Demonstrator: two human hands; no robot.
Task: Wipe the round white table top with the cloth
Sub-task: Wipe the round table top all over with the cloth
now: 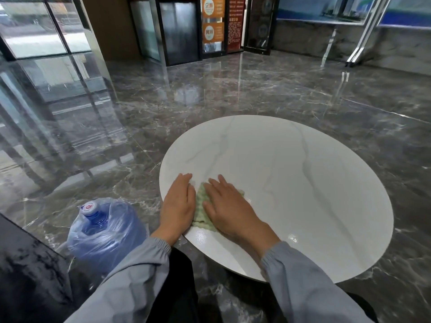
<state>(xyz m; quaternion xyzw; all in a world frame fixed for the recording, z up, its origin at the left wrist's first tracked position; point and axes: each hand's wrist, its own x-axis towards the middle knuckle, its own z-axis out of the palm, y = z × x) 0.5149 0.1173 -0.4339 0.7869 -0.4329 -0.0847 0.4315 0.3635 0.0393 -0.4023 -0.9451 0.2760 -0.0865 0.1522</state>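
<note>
Head view: both my hands flat on the cloth (202, 207) at the near-left edge of the table (303, 178).
Left hand (178, 206) and right hand (229, 212) lie side by side, fingers straight, gripping nothing, palms pressing the green cloth down. Only a strip of it shows between them, its long axis running away from me. It sits right under my hands, so there's no reach to make. Nearly all the white top spreads to the right and far side, and my right hand is nearer to it, so I reckon the stroke goes that way. Jug (105, 229) on the floor, left of the table.
</note>
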